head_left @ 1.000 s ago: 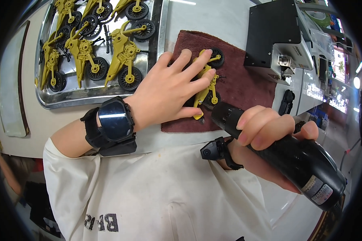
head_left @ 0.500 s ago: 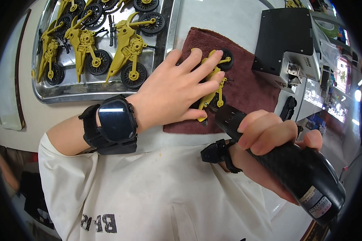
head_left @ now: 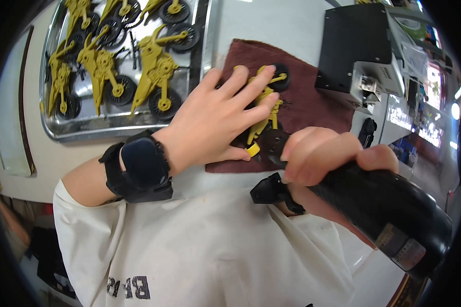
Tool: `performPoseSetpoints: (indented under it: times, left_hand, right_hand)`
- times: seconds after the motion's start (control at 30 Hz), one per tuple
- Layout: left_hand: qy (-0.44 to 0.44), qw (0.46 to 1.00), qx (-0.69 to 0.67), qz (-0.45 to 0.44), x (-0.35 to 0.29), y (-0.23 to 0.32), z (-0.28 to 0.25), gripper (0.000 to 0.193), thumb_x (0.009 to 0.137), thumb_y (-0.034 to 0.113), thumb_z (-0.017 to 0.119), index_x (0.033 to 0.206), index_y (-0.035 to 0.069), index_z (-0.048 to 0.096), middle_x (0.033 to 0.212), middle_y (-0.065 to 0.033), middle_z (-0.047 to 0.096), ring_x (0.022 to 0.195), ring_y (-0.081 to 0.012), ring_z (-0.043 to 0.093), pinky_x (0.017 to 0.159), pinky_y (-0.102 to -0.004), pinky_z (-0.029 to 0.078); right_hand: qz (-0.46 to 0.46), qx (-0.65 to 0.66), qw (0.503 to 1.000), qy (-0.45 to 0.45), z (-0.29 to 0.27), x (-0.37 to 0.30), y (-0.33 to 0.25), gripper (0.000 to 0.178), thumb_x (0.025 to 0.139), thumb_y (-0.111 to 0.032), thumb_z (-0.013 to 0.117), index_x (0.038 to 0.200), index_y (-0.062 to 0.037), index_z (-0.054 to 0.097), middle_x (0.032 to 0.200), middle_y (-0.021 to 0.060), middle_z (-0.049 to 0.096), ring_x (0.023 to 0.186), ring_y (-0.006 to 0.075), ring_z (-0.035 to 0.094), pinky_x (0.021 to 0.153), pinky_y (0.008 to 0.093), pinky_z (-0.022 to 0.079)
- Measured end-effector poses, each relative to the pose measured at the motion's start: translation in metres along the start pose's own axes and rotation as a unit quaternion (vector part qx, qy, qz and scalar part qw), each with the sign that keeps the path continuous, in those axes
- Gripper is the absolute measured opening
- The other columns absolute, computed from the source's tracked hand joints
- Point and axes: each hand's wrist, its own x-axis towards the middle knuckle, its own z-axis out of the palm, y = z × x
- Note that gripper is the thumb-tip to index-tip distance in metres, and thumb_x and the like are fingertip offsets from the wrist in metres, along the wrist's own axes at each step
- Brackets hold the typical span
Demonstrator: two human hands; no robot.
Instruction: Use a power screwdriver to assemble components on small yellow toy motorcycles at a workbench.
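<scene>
On a maroon cloth (head_left: 310, 100) lies a yellow toy motorcycle (head_left: 259, 126) with black wheels. Its lower wheel and part of its body are hidden by my hands and the tool. My left hand (head_left: 215, 112) holds it down, fingertips along its upper part and thumb at its near end. In my right hand (head_left: 325, 156) is a black electric screwdriver (head_left: 392, 204), fingers wrapped round its body. The screwdriver's nose points at the motorcycle's near end, close to my left thumb. Its bit is too blurred to make out.
A metal tray (head_left: 84, 134) at the upper left holds several similar yellow toy motorcycles (head_left: 156, 74). To the right of the cloth stands a black box-shaped device (head_left: 353, 43) with a metal fitting. A small black object (head_left: 367, 132) lies below it.
The screwdriver's nose has shifted slightly left, closer over the motorcycle's near end, and my right hand with it. My left hand keeps its hold. The whole view has shifted a little.
</scene>
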Motion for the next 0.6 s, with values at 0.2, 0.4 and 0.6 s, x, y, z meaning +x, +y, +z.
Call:
performPoseSetpoints:
  times: [0.2, 0.4, 0.6]
  left_hand:
    - [-0.015, 0.999, 0.024, -0.025, 0.003, 0.009, -0.002, 0.088, 0.055, 0.049, 0.078, 0.130, 0.016, 0.046, 0.146, -0.0117, 0.028, 0.112, -0.0325, 0.042, 0.089, -0.0412, 0.036]
    - [0.000, 0.996, 0.072, -0.045, 0.011, 0.033, 0.003, 0.085, 0.059, 0.050, 0.076, 0.128, 0.009, 0.046, 0.143, -0.0187, 0.030, 0.111, -0.0333, 0.042, 0.088, -0.0413, 0.037]
    - [0.023, 0.996, 0.067, -0.049, 0.029, 0.041, 0.017, 0.086, 0.060, 0.050, 0.075, 0.125, 0.002, 0.047, 0.137, -0.0244, 0.034, 0.109, -0.0331, 0.043, 0.085, -0.0394, 0.038]
  right_hand:
    - [-0.063, -0.034, 0.995, 0.063, -0.017, -0.007, -0.025, 0.079, 0.082, -0.063, 0.051, 0.128, -0.0005, 0.035, 0.068, 0.0069, 0.050, 0.052, 0.0179, 0.049, 0.053, 0.0322, 0.040]
    - [-0.136, -0.164, 0.915, 0.343, -0.115, 0.000, -0.090, 0.099, 0.063, -0.091, 0.031, 0.113, -0.0073, 0.049, 0.066, 0.0072, 0.052, 0.049, 0.0192, 0.043, 0.056, 0.0361, 0.036]
    - [-0.037, -0.287, 0.825, 0.485, -0.132, 0.043, -0.047, 0.096, 0.066, -0.091, 0.019, 0.098, -0.0056, 0.048, 0.056, 0.0117, 0.051, 0.045, 0.0218, 0.046, 0.046, 0.0334, 0.042]
